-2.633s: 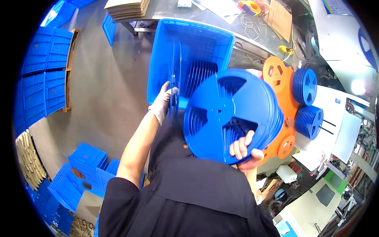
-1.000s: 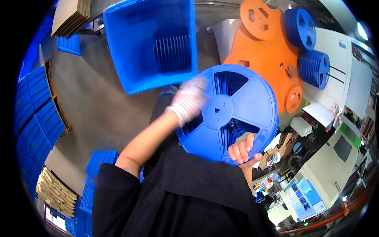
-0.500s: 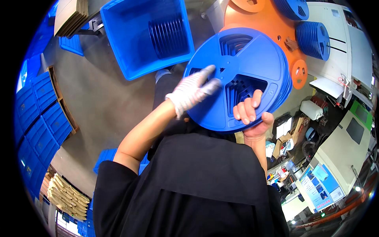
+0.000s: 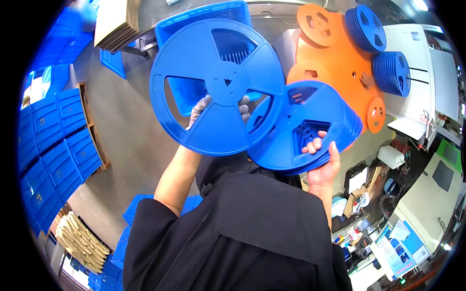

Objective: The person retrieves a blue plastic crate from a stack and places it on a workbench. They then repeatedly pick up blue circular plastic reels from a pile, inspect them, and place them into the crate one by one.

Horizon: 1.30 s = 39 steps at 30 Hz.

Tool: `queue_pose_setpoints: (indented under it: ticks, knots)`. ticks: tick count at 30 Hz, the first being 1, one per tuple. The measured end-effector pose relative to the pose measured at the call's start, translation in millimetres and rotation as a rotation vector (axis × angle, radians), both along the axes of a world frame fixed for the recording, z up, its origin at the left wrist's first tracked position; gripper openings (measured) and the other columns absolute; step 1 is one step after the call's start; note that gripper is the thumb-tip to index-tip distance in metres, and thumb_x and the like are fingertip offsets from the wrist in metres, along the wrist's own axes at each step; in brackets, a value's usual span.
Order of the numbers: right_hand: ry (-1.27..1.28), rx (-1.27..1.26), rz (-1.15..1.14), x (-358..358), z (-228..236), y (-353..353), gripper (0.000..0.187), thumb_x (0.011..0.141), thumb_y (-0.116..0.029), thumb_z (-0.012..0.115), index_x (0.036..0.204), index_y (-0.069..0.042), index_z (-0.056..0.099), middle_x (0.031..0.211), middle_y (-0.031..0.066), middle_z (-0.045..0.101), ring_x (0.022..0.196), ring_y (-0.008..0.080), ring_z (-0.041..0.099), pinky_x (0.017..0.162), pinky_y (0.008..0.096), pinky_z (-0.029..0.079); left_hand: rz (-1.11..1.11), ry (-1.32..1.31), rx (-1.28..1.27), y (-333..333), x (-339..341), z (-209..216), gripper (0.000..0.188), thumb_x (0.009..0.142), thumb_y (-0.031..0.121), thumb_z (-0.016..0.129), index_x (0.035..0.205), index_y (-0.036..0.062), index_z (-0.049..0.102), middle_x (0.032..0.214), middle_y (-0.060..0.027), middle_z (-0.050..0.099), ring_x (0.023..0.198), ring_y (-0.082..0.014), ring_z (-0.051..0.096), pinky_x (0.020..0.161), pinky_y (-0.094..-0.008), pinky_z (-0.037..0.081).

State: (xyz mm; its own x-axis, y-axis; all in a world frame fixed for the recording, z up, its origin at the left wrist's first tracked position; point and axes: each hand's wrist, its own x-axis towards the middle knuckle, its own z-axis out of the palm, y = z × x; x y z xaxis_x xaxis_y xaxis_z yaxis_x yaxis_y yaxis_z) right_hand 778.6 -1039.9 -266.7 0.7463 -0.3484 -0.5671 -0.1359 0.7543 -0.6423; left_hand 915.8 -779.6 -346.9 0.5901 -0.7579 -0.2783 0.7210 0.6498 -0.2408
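A single large blue plastic reel (image 4: 194, 48) with a round hub and cut-out windows is held up at centre left. Behind it, my gloved left hand (image 4: 198, 110) grips the middle, and its fingers show through two of the windows. My bare right hand (image 4: 325, 165) supports a stack of matching blue reels (image 4: 276, 145) at its lower right edge. Its fingers reach into a window of the top reel while the thumb lies along the outer rim. The held reel overlaps the left side of that stack in the picture.
Beyond the held reel stands a blue bin (image 4: 204, 15), partly hidden, with ribbed reels inside. An orange table (image 4: 335, 58) carries stacked blue reels (image 4: 391, 73) and an orange disc (image 4: 318, 25). Blue crates (image 4: 63, 150) sit on pallets at left; a pale machine (image 4: 407, 41) stands at right.
My left hand has gone from over the top of the stack to holding one reel apart, up and to the left. My right hand still grips the stack. The whole view has shifted slightly.
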Motion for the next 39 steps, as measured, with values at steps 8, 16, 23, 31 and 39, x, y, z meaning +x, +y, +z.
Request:
queue_pose_setpoints:
  ticks: [8, 16, 23, 31, 39]
  knots:
    - [-0.055, -0.007, -0.123, 10, 7, 15, 0.031, 0.091, -0.025, 0.055, 0.114, -0.004, 0.053, 0.082, 0.0031, 0.05, 0.076, 0.0161, 0.05, 0.08, 0.0374, 0.047, 0.057, 0.008, -0.169, 12, 42, -13, 0.068, 0.092, 0.044, 0.051, 0.136, -0.0068, 0.041, 0.13, -0.0253, 0.052, 0.116, -0.0425, 0.055, 0.102, -0.0517, 0.044]
    - [-0.299, 0.022, -0.074, 12, 13, 28, 0.035, 0.086, -0.027, 0.061, 0.113, -0.006, 0.052, 0.073, 0.0002, 0.044, 0.067, 0.0131, 0.045, 0.069, 0.0324, 0.042, -0.011, -0.024, 0.018, 26, 66, -6, 0.077, 0.09, 0.045, 0.053, 0.139, -0.0111, 0.034, 0.128, -0.0252, 0.053, 0.118, -0.0392, 0.053, 0.105, -0.0494, 0.042]
    - [-0.529, 0.051, -0.04, 0, 29, 11, 0.038, 0.087, -0.04, 0.065, 0.098, -0.009, 0.045, 0.057, -0.0049, 0.04, 0.049, 0.0092, 0.042, 0.058, 0.0285, 0.041, 0.088, -0.236, -0.057, 58, 90, -6, 0.088, 0.084, 0.04, 0.065, 0.143, -0.0108, 0.024, 0.137, -0.0258, 0.043, 0.12, -0.0361, 0.052, 0.111, -0.0445, 0.036]
    - [-0.784, 0.061, 0.05, 14, 41, 6, 0.038, 0.093, -0.046, 0.059, 0.091, -0.01, 0.046, 0.053, -0.0041, 0.044, 0.044, 0.0088, 0.045, 0.051, 0.0272, 0.041, 0.12, -0.347, 0.028, 73, 106, -3, 0.094, 0.079, 0.042, 0.074, 0.142, -0.0054, 0.024, 0.121, -0.0186, 0.05, 0.119, -0.0311, 0.048, 0.108, -0.039, 0.041]
    - [-0.935, 0.142, 0.02, 31, 50, 5, 0.027, 0.095, -0.029, 0.059, 0.089, -0.008, 0.043, 0.054, -0.0006, 0.049, 0.047, 0.0105, 0.051, 0.046, 0.0244, 0.039, 0.083, -0.294, -0.06, 69, 106, -7, 0.094, 0.079, 0.041, 0.075, 0.143, -0.0054, 0.024, 0.126, -0.0221, 0.049, 0.118, -0.0319, 0.05, 0.107, -0.0418, 0.042]
